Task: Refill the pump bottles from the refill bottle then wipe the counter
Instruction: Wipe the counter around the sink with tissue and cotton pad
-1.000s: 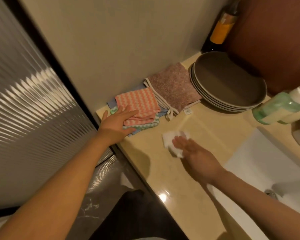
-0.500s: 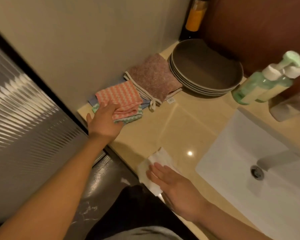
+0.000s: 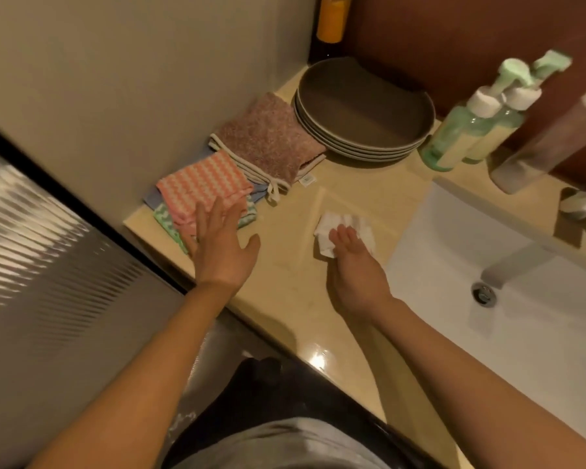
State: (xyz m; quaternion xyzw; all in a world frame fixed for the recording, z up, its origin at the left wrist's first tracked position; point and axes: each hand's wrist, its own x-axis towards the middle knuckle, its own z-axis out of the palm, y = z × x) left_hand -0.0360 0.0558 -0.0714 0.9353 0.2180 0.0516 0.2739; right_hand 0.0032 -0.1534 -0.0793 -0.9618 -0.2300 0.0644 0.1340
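The right hand (image 3: 352, 265) pressed a crumpled white tissue (image 3: 345, 231) flat-fingered onto the beige counter (image 3: 291, 265); the left hand (image 3: 220, 245) hovered spread over folded cloths (image 3: 203, 187).

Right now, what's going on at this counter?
A person appears to be at the wiping stage. The right hand presses a crumpled white tissue onto the beige counter beside the sink. The left hand is open, fingers spread, at the near edge of the pink cloth on the folded stack. The two green pump bottles stand at the back, next to the stacked plates.
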